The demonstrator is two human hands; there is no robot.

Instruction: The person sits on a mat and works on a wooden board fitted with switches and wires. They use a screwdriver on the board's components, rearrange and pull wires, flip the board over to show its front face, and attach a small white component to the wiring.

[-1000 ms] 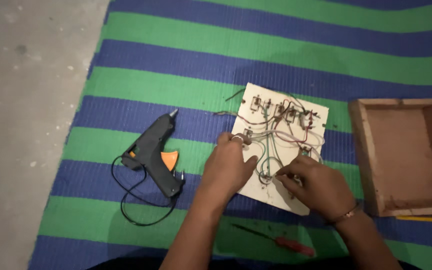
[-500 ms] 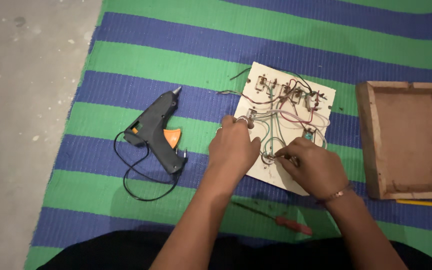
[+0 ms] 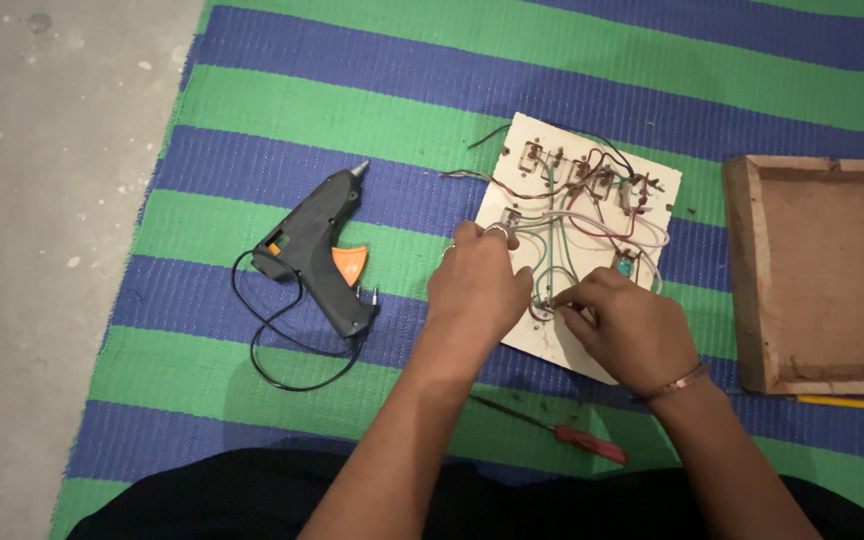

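Head view. A white board [image 3: 577, 245] lies flat on the striped mat [image 3: 372, 120], right of centre in the frame, its wiring side up so the wires [image 3: 592, 215] can be reached from above. The left hand [image 3: 477, 290] rests on the board's left edge, fingers curled and pressed down, apparently to keep the board from sliding; whether it also pinches a wire cannot be told. The right hand [image 3: 627, 330] sits at the board's lower middle, thumb and forefinger pressed together on a wire end close to the left hand.

A glue gun [image 3: 317, 250] lies on its side left of centre, nozzle pointing to the upper right, its cord looped below it, well apart from both hands. A red-handled screwdriver [image 3: 552, 428] lies between the forearms at the lower middle. A wooden tray [image 3: 822, 270] stands at the right edge, open side up. A yellow pencil [image 3: 852, 403] lies just below the tray.

Count: one board, one glue gun, one screwdriver, one tray, one pencil, two hands. About five small switches show along the board's upper edge.
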